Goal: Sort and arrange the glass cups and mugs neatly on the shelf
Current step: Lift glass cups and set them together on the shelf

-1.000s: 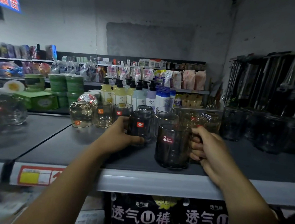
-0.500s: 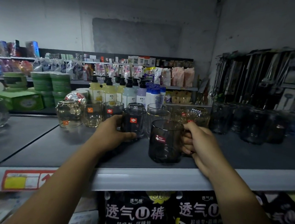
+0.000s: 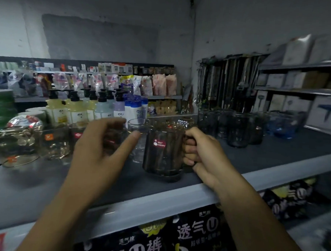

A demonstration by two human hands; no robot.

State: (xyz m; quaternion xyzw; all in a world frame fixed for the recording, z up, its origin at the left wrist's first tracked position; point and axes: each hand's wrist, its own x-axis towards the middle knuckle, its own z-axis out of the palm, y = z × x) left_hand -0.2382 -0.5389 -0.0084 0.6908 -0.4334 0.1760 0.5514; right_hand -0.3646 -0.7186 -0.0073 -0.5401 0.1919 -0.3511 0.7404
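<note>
A smoky dark glass mug (image 3: 164, 159) with a red sticker stands near the front of the grey shelf (image 3: 273, 160). My right hand (image 3: 203, 155) grips its handle. My left hand (image 3: 95, 150) hovers just left of the mug with thumb and fingers spread, holding nothing. A small dark cup (image 3: 112, 142) with a red sticker shows between its thumb and fingers. A clear tumbler (image 3: 138, 128) stands right behind the thumb. Clear cups (image 3: 52, 141) and a round glass jar (image 3: 16, 145) stand to the left.
A group of dark glasses (image 3: 236, 128) and blue glass bowls (image 3: 282, 126) fills the shelf's right part. Pump bottles (image 3: 74, 112) stand behind the cups. Black packages (image 3: 194, 236) hang under the shelf's front edge. Boxes sit on shelves at the far right.
My left hand has let go of the small dark cup and lifted with its fingers spread. My right hand keeps hold of the mug's handle. The view has swung to the right.
</note>
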